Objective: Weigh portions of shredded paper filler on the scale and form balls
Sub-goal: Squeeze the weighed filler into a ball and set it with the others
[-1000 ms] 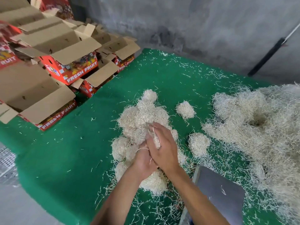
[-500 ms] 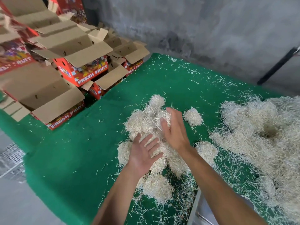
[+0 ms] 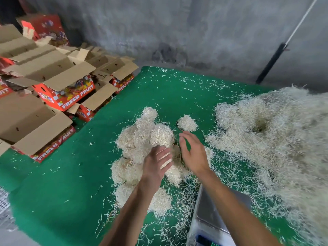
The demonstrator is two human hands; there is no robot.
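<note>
Hands parted, left hand [image 3: 156, 164] flat on paper balls [image 3: 142, 139], right hand [image 3: 192, 153] above

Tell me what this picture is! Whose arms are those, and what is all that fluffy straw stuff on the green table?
A person wears a camera on their head, so you look down at their own arms. The left hand and right hand are open and hold nothing, just above a pile of paper balls. The fluff is shredded paper; the big loose heap lies at the right. The grey scale sits near the bottom. Open fruit boxes stand at the left of the green table.
</note>
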